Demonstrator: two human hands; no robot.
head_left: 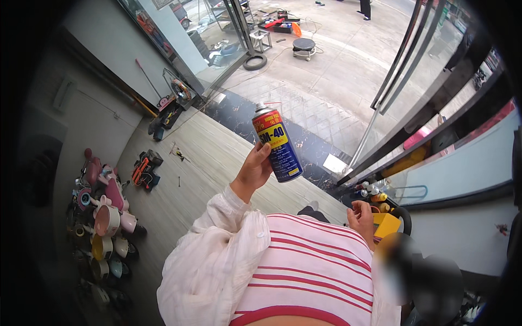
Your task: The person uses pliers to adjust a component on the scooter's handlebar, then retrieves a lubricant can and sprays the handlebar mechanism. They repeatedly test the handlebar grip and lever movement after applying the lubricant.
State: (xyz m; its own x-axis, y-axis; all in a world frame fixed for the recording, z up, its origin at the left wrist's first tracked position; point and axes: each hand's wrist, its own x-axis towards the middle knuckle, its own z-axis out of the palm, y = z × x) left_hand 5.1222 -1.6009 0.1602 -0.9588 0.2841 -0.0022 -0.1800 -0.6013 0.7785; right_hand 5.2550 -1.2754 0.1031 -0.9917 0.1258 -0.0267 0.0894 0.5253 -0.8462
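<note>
My left hand (255, 167) is closed around a blue spray can (281, 146) with a red and yellow band. I hold it up before my chest, slightly tilted, its nozzle end toward the doorway. A thin red straw (273, 102) shows at the top of the can. My right hand (361, 220) hangs at my right side with loosely bent fingers and nothing visible in it. Beside it is a yellow device (385, 224) with a dark handle or hose; whether the hand touches it I cannot tell.
Several small scooters (109, 217) line the left wall. Orange-and-black tools (144, 170) and a wrench (179, 182) lie on the wood-look floor. Bottles (380, 199) stand by the right-hand glass door. Outside the open doorway are a round wheeled stool (304, 46) and a tyre (255, 62).
</note>
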